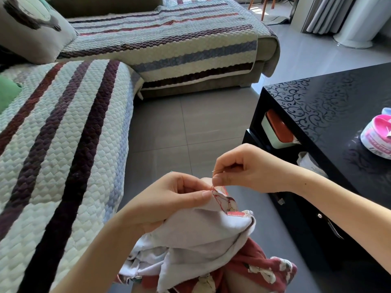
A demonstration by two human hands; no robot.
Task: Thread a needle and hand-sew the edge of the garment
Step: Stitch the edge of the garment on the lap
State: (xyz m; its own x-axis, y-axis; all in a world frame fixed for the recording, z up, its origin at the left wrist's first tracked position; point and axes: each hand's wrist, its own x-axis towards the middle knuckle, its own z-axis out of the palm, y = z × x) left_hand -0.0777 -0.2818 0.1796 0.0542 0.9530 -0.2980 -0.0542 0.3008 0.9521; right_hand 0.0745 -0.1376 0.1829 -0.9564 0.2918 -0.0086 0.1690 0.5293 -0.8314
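Grip check: right hand (251, 168) pinches a thin silver needle (217, 170) between thumb and forefinger, with the other fingers curled in. The needle tip pokes out left of the fingertips. Grip of the left hand (173, 199) is closed too: thumb and forefinger pinch the folded top of the garment (203, 233), and the remaining fingers are curled under the cloth.

The garment is pale lilac-white fabric on the side facing up and red with a white flower print on the other. It hangs from the left hand down onto the person's lap, bottom centre of view. Its seam edge (225, 203), a red-print strip with zigzag stitching, sits just right of the left thumb tip, below the right hand's fingertips. A short red thread (212, 187) runs from that edge up toward the needle.

Both hands are close together, held above the grey tiled floor (179, 123).

Left of view is a sofa with a cream quilted cover (74, 134) striped maroon, dark purple and blue. Right of view is a glossy black counter with a scroll pattern (317, 98). A white tub with a pink lid (376, 138) stands on it near the frame edge. An orange-lidded box (277, 130) sits in the counter's side shelf.
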